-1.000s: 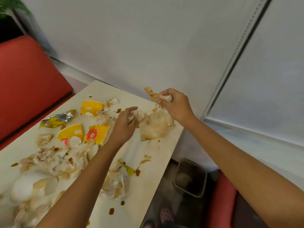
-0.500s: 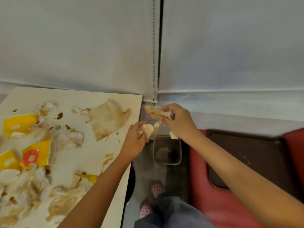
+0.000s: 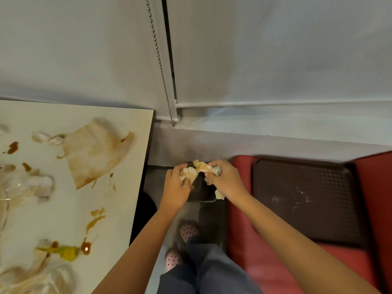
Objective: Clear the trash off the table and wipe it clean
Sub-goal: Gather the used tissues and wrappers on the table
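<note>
Soggy, sauce-stained tissue [image 3: 198, 169], all crumpled, bunches between our hands. Our left hand [image 3: 177, 188] curls round one wad and our right hand [image 3: 226, 181] pinches the other, above the dark bin [image 3: 200, 190], in the narrow gap between the table [image 3: 131, 166]'s straight edge and the red seat [image 3: 239, 240].

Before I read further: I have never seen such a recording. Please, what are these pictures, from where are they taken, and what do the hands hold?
There is no machine here. A person wears one camera on the head, and it looks down at their own bare hands. The left hand and the right hand both grip crumpled napkins, stained brown, above a dark bin on the floor. At the left, the table carries a flat stained napkin, sauce smears and more paper trash. At the right, a brown tray lies on a red seat.
</note>
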